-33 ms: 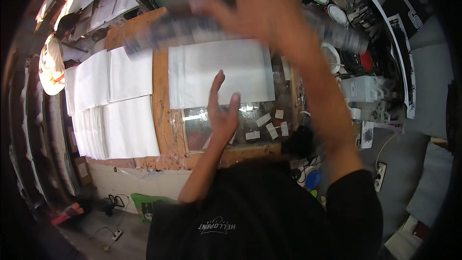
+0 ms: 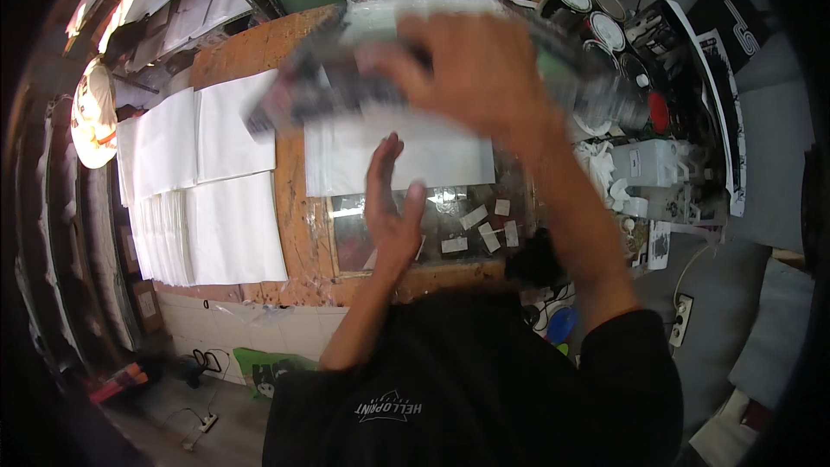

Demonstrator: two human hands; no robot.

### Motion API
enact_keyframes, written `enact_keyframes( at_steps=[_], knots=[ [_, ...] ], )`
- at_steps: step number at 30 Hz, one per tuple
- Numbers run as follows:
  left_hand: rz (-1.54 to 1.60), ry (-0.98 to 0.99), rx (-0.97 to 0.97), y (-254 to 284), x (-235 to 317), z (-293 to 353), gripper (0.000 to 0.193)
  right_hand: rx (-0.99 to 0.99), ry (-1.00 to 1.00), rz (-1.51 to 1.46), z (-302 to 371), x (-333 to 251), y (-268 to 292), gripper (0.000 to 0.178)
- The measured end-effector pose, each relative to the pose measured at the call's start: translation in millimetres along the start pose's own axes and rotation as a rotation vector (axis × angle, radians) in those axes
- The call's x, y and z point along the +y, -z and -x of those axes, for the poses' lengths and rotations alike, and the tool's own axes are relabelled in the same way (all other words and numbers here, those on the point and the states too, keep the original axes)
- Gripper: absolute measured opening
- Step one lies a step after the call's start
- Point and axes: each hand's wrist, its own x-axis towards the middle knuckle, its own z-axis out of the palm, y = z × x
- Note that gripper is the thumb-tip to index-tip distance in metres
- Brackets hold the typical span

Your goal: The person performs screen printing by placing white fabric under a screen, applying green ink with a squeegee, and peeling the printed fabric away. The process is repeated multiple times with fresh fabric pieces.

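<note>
My right hand [image 2: 471, 73], smeared by motion, grips the near edge of a screen-printing frame [image 2: 320, 99]. The frame is tilted up above the table, its dark, stained rails blurred. Below it lies a white sheet [image 2: 424, 156], perhaps a stack or a flat bag, with its far part hidden behind the frame. My left hand [image 2: 393, 216] is held over the sheet's near side, thumb and fingers apart, with nothing in it. Under the sheet's near edge shows a glass panel [image 2: 372, 246] set in the wooden table [image 2: 298, 242], with several small pale pieces of tape [image 2: 475, 216] on it.
Stacks of white sheets [image 2: 233, 225] cover the table's left side. At the right stand paint cans [image 2: 605, 30], a translucent plastic container [image 2: 648, 160] and crumpled white paper [image 2: 596, 169]. A dark rack [image 2: 73, 233] stands at far left. A power strip [image 2: 683, 320] lies on the floor.
The screen-printing frame has swung down and nearer in my right hand, covering more of the white sheet. Its far rail now shows. My left hand has shifted slightly left.
</note>
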Motion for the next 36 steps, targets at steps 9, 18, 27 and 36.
enact_keyframes(
  at_steps=[9,18,27,36],
  knots=[
    [0.598,1.104,0.236,35,-74,72,0.056,-0.254,-0.059,-0.258,165,2,-176,0.032],
    [0.606,1.147,0.41,28,-88,72,0.026,-0.253,-0.134,-0.197,210,-13,-196,0.049],
    [0.537,1.142,0.464,28,-102,82,0.014,-0.106,-0.092,-0.066,141,24,-245,0.045],
    [0.56,1.152,0.395,33,-97,77,0.015,-0.238,-0.214,-0.104,14,98,-265,0.036]
  ],
)
